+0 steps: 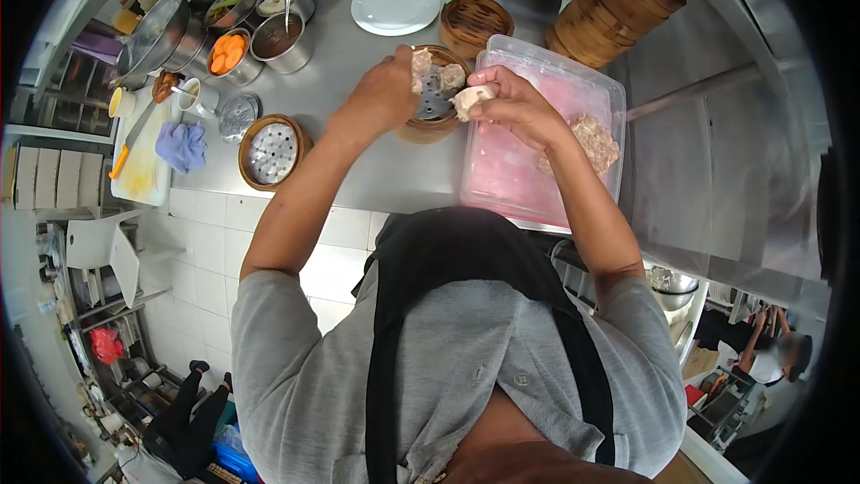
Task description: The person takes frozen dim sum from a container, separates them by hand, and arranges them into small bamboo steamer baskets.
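Dumpling (472,103) pale, lumpy, in the right hand (518,108)

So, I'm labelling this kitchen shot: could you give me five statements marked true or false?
1. The right hand holds a pale, lumpy dumpling. True.
2. The oval white plate holds orange slices. False: they are in a round metal container.
3. The orange-handled knife lies on a white rectangular cutting board. True.
4. The crumpled blue-purple cloth is in the left hand. False: it lies by the cutting board.
5. Pale minced meat sits in a large translucent plastic container. True.
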`<action>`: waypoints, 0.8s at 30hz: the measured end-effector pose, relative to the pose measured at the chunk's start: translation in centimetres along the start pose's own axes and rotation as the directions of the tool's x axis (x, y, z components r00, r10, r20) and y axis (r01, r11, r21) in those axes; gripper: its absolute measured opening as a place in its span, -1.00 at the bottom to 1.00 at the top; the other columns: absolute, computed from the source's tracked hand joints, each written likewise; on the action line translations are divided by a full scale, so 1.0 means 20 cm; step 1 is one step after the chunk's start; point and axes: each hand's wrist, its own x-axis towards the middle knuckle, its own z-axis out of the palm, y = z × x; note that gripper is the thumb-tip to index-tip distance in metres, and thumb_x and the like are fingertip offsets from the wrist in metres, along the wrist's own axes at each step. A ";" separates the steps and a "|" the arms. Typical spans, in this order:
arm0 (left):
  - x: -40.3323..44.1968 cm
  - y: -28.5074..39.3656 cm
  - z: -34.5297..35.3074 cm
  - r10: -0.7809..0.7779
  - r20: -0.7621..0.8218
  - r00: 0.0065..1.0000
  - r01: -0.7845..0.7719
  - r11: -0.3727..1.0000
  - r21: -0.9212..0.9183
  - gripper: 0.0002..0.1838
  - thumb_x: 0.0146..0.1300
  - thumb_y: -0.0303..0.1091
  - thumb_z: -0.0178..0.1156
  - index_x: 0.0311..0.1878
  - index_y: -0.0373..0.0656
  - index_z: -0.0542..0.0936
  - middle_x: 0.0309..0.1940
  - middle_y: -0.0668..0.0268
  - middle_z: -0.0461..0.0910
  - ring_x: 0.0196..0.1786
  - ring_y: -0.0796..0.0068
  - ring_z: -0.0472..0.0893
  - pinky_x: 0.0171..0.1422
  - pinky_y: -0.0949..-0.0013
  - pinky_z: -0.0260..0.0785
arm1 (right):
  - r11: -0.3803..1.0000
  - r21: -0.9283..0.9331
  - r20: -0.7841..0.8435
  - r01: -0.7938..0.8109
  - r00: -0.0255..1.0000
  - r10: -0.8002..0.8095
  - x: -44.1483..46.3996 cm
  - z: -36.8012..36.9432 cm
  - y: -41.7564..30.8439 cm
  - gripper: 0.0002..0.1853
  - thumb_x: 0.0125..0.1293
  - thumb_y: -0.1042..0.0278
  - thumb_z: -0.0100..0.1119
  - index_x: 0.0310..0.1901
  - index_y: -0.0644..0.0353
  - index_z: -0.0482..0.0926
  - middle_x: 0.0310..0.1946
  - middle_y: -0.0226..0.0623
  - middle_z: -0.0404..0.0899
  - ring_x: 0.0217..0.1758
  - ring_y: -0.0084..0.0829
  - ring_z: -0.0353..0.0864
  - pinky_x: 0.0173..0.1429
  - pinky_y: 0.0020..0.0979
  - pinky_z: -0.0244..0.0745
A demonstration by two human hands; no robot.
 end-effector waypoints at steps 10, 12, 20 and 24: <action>-0.15 -0.31 -0.16 -0.117 -0.389 0.914 0.040 0.979 -0.199 -0.60 0.25 -0.11 0.32 -0.03 -0.26 0.64 -0.05 -0.01 0.61 -0.18 0.16 0.67 0.02 0.25 0.48 | 0.963 -0.132 0.078 -0.235 0.966 0.246 0.10 0.07 -0.10 -0.64 0.35 0.21 0.22 0.05 0.26 0.49 -0.27 -0.40 0.50 -0.38 -0.60 0.52 -0.41 -0.52 0.39; -0.30 -0.54 -0.28 -0.205 -0.414 0.887 0.125 0.969 -0.212 -0.55 0.24 -0.11 0.32 -0.02 -0.33 0.63 -0.09 -0.06 0.62 -0.12 0.09 0.65 0.05 0.24 0.47 | 0.939 -0.249 0.008 -0.239 0.969 0.248 0.12 0.11 -0.12 -0.58 0.37 0.12 0.23 0.08 0.26 0.49 -0.30 -0.42 0.48 -0.40 -0.61 0.51 -0.41 -0.52 0.39; -0.84 -1.18 -0.18 -0.303 -0.634 0.712 0.354 0.934 -0.049 -0.60 0.28 -0.20 0.23 0.01 -0.36 0.60 -0.10 -0.12 0.63 -0.02 -0.09 0.61 0.13 0.13 0.44 | 0.791 -0.585 -0.066 -0.179 0.983 0.173 0.25 0.15 -0.01 -0.65 0.38 0.15 0.23 0.04 0.19 0.45 -0.26 -0.38 0.52 -0.38 -0.56 0.51 -0.37 -0.53 0.44; -0.91 -1.18 -0.12 -0.471 -0.478 0.741 0.419 0.881 -0.220 -0.62 0.32 -0.18 0.15 0.06 -0.25 0.57 -0.07 -0.16 0.61 0.01 -0.17 0.60 0.15 0.05 0.42 | 0.757 -0.625 -0.104 -0.191 0.981 0.162 0.32 0.17 0.08 -0.66 0.28 0.22 0.33 -0.05 0.22 0.48 -0.17 -0.27 0.58 -0.36 -0.53 0.56 -0.44 -0.48 0.48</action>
